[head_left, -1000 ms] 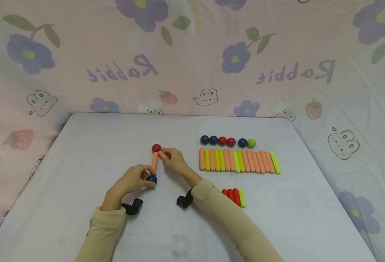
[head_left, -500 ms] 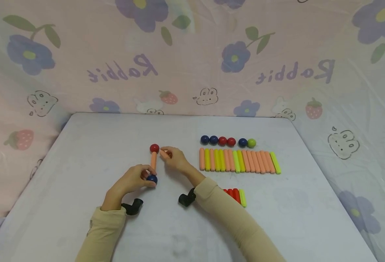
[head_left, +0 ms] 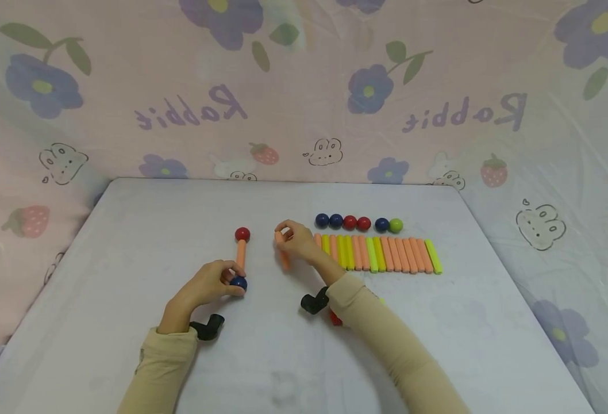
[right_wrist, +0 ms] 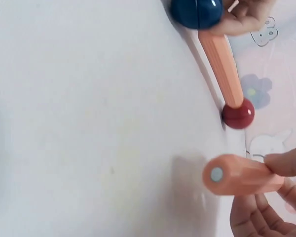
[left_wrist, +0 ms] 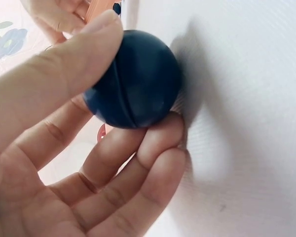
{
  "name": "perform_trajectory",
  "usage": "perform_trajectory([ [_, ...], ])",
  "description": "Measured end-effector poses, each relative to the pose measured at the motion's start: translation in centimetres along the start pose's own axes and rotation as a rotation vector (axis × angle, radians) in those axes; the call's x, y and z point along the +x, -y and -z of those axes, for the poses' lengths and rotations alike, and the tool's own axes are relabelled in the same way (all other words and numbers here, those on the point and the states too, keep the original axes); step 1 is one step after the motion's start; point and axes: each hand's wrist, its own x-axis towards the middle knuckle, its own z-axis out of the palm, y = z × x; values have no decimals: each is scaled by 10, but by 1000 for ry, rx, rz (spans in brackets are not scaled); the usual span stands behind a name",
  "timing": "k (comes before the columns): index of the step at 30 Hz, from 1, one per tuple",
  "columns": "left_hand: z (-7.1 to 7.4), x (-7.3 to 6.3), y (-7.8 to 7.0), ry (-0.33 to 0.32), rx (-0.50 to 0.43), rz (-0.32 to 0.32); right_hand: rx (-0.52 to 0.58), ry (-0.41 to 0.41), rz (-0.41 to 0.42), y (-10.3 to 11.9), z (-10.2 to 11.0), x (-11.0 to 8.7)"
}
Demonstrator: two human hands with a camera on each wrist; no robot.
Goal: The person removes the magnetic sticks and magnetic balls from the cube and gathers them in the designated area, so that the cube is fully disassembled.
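Note:
My left hand [head_left: 212,283] pinches a dark blue ball [left_wrist: 138,81] between thumb and fingers, low over the table. From that ball an orange stick [right_wrist: 222,66] runs away to a red ball [head_left: 242,234], the three in one line. Off to the right, my right hand [head_left: 297,240] holds a second orange stick [right_wrist: 244,175] between thumb and fingers, apart from the joined pieces. A pale round disc shows in the end of this stick in the right wrist view.
A row of orange, yellow and green sticks [head_left: 387,254] lies right of my right hand. Behind it are several blue, red and green balls [head_left: 350,222]. Red sticks [head_left: 335,318] are mostly hidden under my right sleeve. A patterned curtain [head_left: 304,92] hangs behind the white table [head_left: 154,230].
My right hand has drawn its orange stick away from the red ball, to the right, and the stick has turned. The red ball has shifted slightly left. My left hand stays on the blue ball.

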Motion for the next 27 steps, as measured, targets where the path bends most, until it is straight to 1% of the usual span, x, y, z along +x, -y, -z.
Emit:
perform_trajectory([
  [6, 0, -1, -1, -1, 1, 4, -50, -31, -23, -8, 17, 0],
  [8, 0, -1, -1, 0, -1, 4, -47, -25, -32, -11, 21, -1],
  [13, 1, -2, -2, 2, -6, 5, -83, -18, -38, -15, 32, -2],
  [21, 0, -1, 0, -1, -8, 3, -265, -28, 4, -21, 42, -3],
  [27, 0, -1, 1, -5, -5, -5, -336, -9, -13, -25, 47, 1],
])
